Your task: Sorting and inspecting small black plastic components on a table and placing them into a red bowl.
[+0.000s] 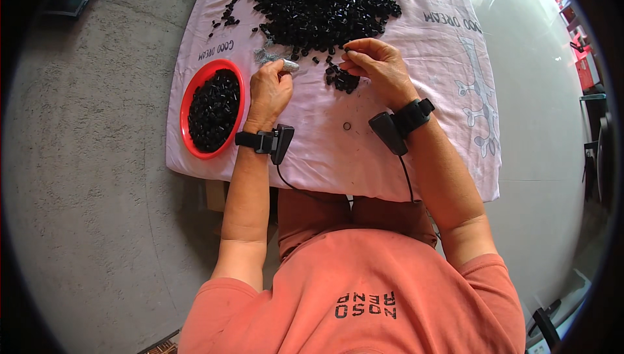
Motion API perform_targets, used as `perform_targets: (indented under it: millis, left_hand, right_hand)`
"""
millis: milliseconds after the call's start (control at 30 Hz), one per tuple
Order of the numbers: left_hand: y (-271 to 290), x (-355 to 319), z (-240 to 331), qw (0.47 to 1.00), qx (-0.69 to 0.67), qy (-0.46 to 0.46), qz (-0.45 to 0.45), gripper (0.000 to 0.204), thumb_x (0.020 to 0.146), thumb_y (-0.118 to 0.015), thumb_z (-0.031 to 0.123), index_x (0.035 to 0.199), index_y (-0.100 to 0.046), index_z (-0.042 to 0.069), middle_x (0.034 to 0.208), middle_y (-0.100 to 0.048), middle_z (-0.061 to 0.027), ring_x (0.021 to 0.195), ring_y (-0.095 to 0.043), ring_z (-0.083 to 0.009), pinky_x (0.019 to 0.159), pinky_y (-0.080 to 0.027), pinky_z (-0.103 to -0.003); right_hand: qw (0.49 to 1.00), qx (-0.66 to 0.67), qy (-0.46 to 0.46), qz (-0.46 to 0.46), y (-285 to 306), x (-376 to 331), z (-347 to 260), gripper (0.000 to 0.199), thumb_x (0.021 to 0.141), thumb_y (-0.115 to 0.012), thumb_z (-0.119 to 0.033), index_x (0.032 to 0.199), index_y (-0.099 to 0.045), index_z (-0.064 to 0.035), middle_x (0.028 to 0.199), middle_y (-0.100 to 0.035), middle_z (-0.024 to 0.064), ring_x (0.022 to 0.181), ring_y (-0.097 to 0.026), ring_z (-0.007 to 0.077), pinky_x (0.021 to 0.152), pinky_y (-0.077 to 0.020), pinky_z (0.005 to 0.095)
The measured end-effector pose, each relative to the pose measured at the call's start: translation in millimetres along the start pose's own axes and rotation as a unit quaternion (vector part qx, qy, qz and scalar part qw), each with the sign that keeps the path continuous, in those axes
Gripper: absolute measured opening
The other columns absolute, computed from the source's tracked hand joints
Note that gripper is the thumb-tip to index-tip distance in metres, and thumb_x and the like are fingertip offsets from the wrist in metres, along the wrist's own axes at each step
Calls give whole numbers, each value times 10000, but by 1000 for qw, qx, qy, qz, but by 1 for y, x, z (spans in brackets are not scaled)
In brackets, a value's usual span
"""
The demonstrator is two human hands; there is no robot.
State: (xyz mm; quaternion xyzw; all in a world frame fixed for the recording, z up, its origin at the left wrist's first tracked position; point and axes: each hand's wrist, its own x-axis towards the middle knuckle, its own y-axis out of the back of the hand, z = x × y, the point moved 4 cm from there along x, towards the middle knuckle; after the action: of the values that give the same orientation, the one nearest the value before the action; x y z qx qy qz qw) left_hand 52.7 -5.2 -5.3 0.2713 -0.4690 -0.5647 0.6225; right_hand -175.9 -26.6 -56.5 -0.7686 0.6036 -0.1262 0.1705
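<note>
Head view. The person sits at a table covered with a pale pink cloth point(416, 159). The right hand point(380, 68) is near the middle of the cloth, just at the near fringe of the big pile. Its thumb and forefinger are pinched shut on one small black piece point(347, 48); the other fingers are curled loosely.

The left hand point(270, 91) is closed around a small silvery-grey object point(286, 65), which pokes out past the thumb. What it is I cannot tell. A thin greyish tuft point(263, 52) lies on the cloth just beyond it.

Handling, as a judgement: the black pieces look like small, hard, light moulded plastic parts, stiff and not fragile. They are smooth enough to slip, so a fingertip pinch across the body of one piece seems the right hold.

Counts:
- One large heap of black pieces point(312, 3) toward the far edge of the cloth, far too many to count.
- One small cluster point(341, 81) just under the right hand, roughly a dozen; the pieces overlap.
- A few strays toward the far left corner.
- One red bowl point(188, 94) at the left edge of the cloth, well filled with black pieces.
- One small dark ring point(347, 126) lying alone, nearer the front edge.
- Two black wrist-worn devices point(273, 141), one per wrist, each with a cable running off the front edge.
</note>
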Motion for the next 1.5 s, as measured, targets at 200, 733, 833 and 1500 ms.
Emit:
perform_targets:
  millis: [200,733,833,1500]
  left_hand:
    - [9,3,-12,998,-38,54,25,148,813,-579,76,898,-681,10,847,-692,-206,799,-685,-368,714,-531,-419]
    - [2,-17,-27,991,-106,75,-15,154,845,-646,56,975,-707,0,800,-730,-62,743,-649,-76,683,-515,-263]
    - [3,-18,-13,988,-132,79,-23,146,829,-643,74,945,-707,13,806,-726,-128,742,-697,-189,682,-535,-315]
    - [-4,-1,37,982,-188,-6,38,150,871,-604,22,973,-714,20,793,-694,-124,727,-669,-236,702,-522,-340]
  right_hand:
    - [1000,19,13,5,0,-1,-1,167,956,-634,-71,1101,-664,5,988,-711,101,875,-718,172,779,-590,267]
    - [1000,-5,5,1,-1,1,1,187,961,-649,-108,1134,-677,-43,995,-718,60,887,-712,150,778,-578,253]
    - [1000,-4,8,-1,0,1,2,187,961,-651,-108,1133,-677,-42,994,-718,60,884,-711,149,776,-577,254]
    - [999,-18,-16,-47,-10,-4,-3,199,956,-640,-64,1148,-645,-13,1030,-718,116,912,-722,185,787,-590,263]
